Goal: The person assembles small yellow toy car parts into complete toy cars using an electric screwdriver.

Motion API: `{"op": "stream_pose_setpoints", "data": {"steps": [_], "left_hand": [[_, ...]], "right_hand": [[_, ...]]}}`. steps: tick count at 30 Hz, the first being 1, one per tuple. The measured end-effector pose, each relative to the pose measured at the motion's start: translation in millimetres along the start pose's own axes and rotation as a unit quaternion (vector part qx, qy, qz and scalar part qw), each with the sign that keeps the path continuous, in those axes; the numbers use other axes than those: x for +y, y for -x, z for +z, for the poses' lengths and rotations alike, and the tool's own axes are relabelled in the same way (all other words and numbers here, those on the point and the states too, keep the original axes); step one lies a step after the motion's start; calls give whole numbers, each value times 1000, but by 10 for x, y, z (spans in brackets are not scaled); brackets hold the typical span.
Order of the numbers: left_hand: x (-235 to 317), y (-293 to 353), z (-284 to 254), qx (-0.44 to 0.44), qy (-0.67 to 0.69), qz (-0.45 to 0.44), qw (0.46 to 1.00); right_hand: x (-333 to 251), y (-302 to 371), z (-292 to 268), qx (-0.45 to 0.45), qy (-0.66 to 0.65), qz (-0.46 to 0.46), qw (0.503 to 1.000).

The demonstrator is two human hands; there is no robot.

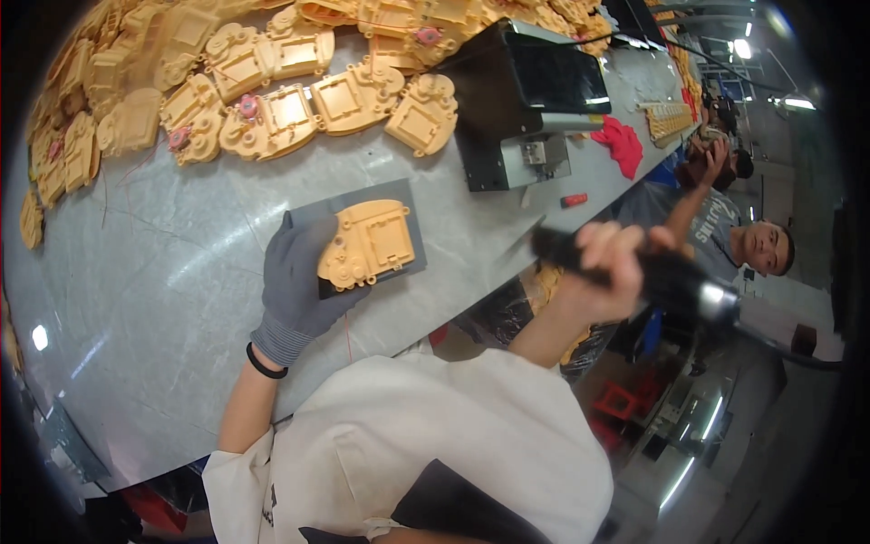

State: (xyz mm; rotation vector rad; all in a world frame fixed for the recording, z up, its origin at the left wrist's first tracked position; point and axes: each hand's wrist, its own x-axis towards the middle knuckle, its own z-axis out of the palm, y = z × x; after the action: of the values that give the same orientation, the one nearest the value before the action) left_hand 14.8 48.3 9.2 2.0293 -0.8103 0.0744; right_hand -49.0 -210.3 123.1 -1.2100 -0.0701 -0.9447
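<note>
My left hand [301, 281], in a grey knitted glove, grips a yellow plastic housing [376, 243] from its left side. The housing has a square recess and round gear-like bosses. It lies on a dark grey plate [412, 204] on the table. My bare right hand [609, 272] is closed around a black electric screwdriver [675, 283], held up over the table's right edge, away from the housing. The screwdriver is smeared by motion; its bit end points left and a cable runs off its other end.
Many yellow housings [272, 118] are piled along the far side, some with red motors and thin wires. A black screw feeder [535, 100] stands beyond my hands. A red cloth [620, 145] and a small red object [574, 199] lie near it. Another person [725, 227] is at the right.
</note>
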Motion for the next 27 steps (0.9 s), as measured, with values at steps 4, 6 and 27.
{"op": "stream_pose_setpoints", "data": {"steps": [4,6,27], "left_hand": [[14,3,19,-12,19,-15,1000],[-12,25,48,-10,12,-4,1000],[-52,24,-4,-50,20,2,999]], "right_hand": [[86,-741,-407,127,98,-61,985],[342,-861,-335,125,161,-43,978],[263,517,896,-325,-88,90,937]]}}
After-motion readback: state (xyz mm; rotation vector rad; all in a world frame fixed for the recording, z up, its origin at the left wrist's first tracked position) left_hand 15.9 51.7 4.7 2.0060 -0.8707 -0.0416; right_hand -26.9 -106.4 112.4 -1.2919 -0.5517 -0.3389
